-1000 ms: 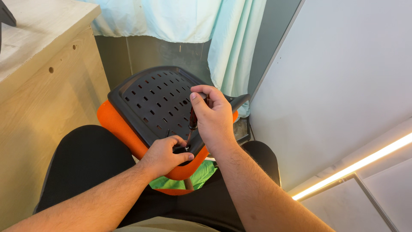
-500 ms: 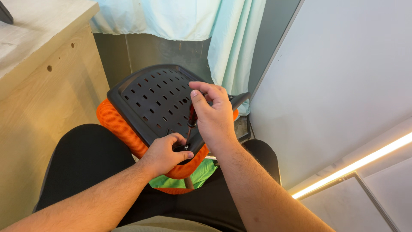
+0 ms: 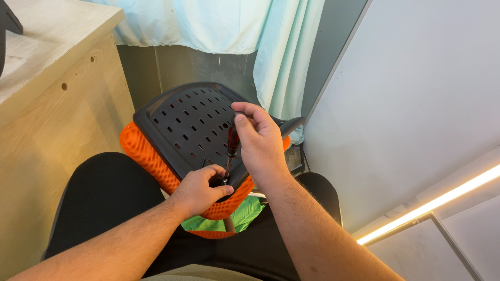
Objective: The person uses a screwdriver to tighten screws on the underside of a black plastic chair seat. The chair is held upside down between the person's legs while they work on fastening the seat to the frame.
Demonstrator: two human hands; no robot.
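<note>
Right now the right hand (image 3: 260, 143) is closed around the dark red handle of a screwdriver (image 3: 232, 141), holding it nearly upright over the near edge of a black slotted seat plate (image 3: 182, 122). Its tip meets the plate beside the left hand (image 3: 200, 190), whose fingers are pinched together there on something too small to make out. Under the plate sits an orange cushion (image 3: 143, 153), resting on the person's lap, near a pale wooden cabinet (image 3: 57, 119).

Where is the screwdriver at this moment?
In the head view, the screwdriver stands nearly upright at the centre, its handle in the right hand and its tip beside the left hand, on the near edge of the black seat panel.
</note>
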